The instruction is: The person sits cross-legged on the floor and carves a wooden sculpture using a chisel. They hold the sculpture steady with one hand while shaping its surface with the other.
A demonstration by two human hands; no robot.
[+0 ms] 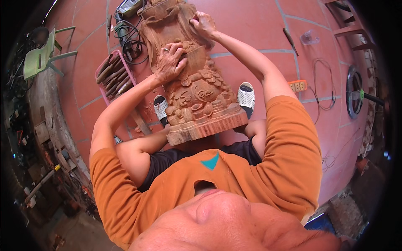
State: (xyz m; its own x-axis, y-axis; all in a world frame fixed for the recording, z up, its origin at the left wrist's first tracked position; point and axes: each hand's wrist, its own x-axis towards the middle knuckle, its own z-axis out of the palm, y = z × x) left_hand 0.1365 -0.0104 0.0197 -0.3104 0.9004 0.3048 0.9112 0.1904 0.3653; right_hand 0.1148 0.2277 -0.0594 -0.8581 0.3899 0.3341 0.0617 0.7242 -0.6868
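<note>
A brown wood carving [201, 90], worked in deep relief with rounded figures and coin-like discs, lies between my legs. Its thick flat base points toward me and its far end runs up to the top of the view. My left hand [171, 62], with a ring on one finger, is bent over the middle of the carving, pressing on its surface. Farther up, my right hand [204, 24] is closed against the right edge of the carving. Its fingers are curled together, and whatever they may hold is too small to make out.
A pink basket [100, 69] of wooden-handled tools stands left of the carving, beside a corded power tool [121, 33]. A narrow tool [290, 41], a clear plastic cup [310, 37] and an orange power strip [297, 86] lie rightward. A green chair [39, 58] stands far left.
</note>
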